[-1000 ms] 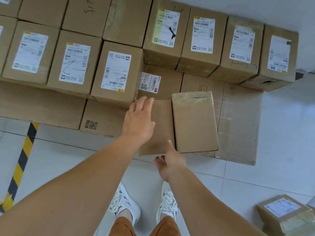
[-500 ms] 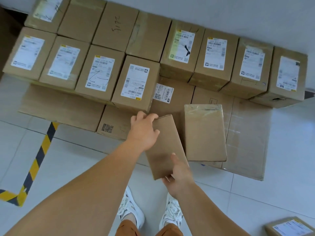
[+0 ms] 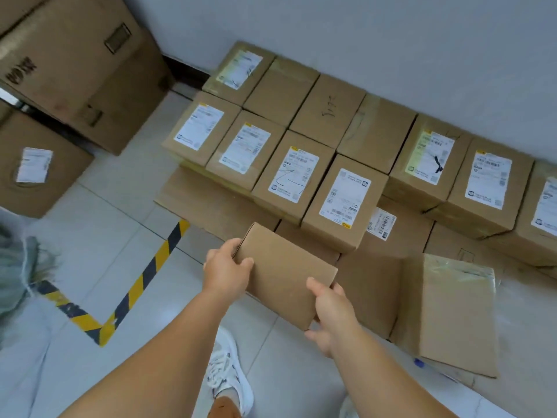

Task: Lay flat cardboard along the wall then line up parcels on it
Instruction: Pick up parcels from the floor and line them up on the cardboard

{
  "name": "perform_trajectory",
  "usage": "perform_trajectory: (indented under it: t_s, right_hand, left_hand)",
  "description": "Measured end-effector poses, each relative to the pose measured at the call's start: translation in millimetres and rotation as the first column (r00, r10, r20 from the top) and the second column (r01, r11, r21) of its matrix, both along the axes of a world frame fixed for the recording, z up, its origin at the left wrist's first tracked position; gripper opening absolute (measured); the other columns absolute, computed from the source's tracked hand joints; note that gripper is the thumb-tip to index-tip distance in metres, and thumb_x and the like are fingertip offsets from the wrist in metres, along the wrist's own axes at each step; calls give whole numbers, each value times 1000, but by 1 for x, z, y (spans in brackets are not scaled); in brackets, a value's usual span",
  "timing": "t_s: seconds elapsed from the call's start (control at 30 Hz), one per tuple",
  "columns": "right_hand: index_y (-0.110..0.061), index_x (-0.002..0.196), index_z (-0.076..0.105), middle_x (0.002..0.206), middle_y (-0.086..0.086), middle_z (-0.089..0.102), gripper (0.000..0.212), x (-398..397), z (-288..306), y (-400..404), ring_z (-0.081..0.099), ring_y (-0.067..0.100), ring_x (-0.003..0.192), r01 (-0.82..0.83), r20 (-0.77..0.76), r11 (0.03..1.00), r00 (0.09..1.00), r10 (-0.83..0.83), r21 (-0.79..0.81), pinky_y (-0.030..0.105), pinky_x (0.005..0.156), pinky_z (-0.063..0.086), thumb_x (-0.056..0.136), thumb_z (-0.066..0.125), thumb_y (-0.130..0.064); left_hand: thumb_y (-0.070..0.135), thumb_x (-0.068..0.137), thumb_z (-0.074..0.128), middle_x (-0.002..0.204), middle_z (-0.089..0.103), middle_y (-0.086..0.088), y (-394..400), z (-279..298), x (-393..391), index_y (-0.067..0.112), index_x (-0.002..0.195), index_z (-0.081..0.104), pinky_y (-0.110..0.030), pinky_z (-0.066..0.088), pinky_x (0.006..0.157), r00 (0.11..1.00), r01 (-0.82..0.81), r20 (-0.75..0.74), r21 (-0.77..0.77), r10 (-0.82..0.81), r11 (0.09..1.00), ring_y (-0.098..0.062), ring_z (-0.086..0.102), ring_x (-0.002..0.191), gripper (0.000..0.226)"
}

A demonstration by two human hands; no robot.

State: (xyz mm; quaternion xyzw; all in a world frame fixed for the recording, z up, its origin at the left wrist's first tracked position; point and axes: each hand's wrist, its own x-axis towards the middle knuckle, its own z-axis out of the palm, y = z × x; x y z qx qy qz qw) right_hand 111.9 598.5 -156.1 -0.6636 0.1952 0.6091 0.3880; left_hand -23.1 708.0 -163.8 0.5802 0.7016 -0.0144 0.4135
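Between both hands' grip, plain brown rectangular cardboard parcel (image 3: 283, 276).

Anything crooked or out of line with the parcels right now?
Yes. The taped brown parcel lying alone on the flat cardboard sheet has no label showing, unlike most in the rows. The plain brown box held by the left hand and right hand is tilted, not yet placed.
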Motion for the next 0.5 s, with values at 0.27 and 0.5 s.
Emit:
perform_trajectory:
  t_s: [0.27,0.5]
  right_hand:
    - [-33,144,33,141,-6,47,59,-97,-23,129,50,19,109,-85,11,995,996,84,61,50,103,38,92,60,-25]
    - [-30,151,20,146,-4,42,73,-148,-52,227,43,23,129,-150,71,982,987,143,114,45,109,30,92,61,-22]
  left_hand:
    - [29,90,55,136,34,-2,123,-13,-99,30,143,38,-31,44,85,998,-41,57,-4,41,999,-18,46,100,55]
    - [26,85,69,145,31,1,218,-41,-143,26,151,23,-29,39,92,993,-50,104,-61,56,997,-21,44,121,80]
